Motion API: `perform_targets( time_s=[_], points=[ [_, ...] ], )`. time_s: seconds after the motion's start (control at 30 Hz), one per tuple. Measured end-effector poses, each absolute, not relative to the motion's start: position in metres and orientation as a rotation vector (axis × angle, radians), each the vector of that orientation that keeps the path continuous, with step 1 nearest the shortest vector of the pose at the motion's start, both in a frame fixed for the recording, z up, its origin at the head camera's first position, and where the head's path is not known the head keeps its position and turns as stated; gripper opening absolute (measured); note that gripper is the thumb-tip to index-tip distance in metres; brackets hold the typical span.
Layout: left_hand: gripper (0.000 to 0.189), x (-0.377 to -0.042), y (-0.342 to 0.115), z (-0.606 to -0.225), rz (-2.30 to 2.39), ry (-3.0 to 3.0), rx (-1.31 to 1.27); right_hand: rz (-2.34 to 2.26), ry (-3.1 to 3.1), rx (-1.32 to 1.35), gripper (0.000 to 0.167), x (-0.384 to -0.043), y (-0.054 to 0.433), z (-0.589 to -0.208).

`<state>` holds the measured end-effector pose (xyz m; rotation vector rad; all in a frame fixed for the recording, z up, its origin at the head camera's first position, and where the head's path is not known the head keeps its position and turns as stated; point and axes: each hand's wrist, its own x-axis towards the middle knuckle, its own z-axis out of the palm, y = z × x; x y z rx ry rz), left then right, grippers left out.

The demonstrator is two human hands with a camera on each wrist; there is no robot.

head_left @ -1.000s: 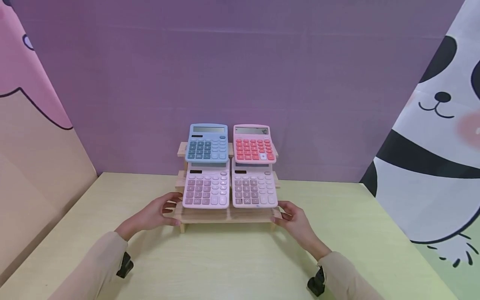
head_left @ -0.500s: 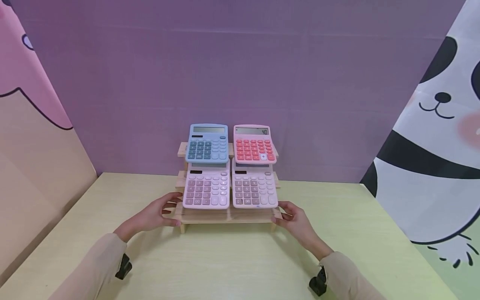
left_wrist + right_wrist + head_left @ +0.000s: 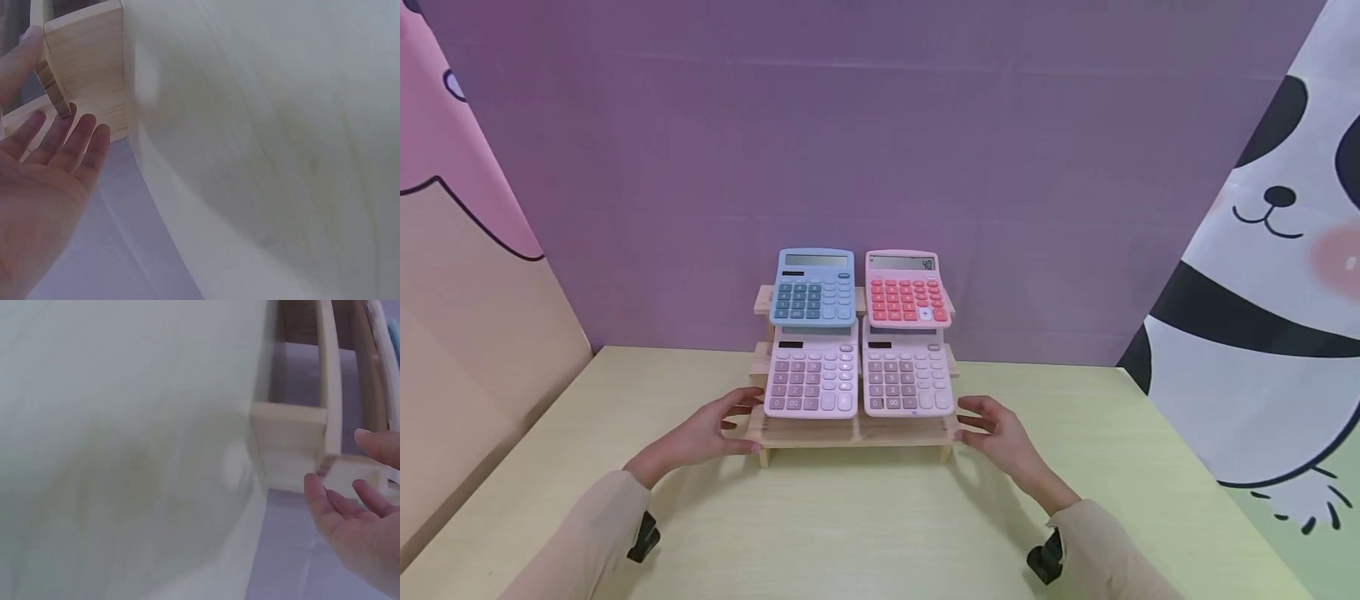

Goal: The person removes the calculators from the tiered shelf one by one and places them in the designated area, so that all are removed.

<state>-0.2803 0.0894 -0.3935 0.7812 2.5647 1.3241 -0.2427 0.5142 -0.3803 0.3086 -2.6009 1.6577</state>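
A stepped wooden display rack bears a blue calculator, a pink calculator reading 40, and two pale lilac calculators, the left one and the right one. My left hand holds the left end of the lowest shelf, thumb at its front corner and fingers toward its back; the left wrist view shows a fingertip at the shelf's end. At the opposite end, my right hand has its fingers spread, fingertips just beside the shelf, with nothing held.
The rack stands on a pale wood table close to a purple backdrop. A panda print hangs on the right and a pink cartoon print on the left. A black strap device sits on the right wrist.
My right hand has loosened from the shelf end and shifted slightly right, its fingers wider apart. The left hand stays at the rack. The calculators keep their places.
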Motion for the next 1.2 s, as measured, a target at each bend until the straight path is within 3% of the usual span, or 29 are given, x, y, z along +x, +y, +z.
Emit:
perform_targets(
  time_s=[0.8,1.2],
  points=[
    [0.081,-0.28,0.087,-0.396,1.31,2.547,0.779,1.623,-2.576,0.242,0.049,-0.264,0.523,-0.308],
    [0.081,-0.28,0.087,-0.396,1.308,2.548,0.785,1.786,-2.457,0.238,0.047,-0.287,0.516,-0.293]
  ],
)
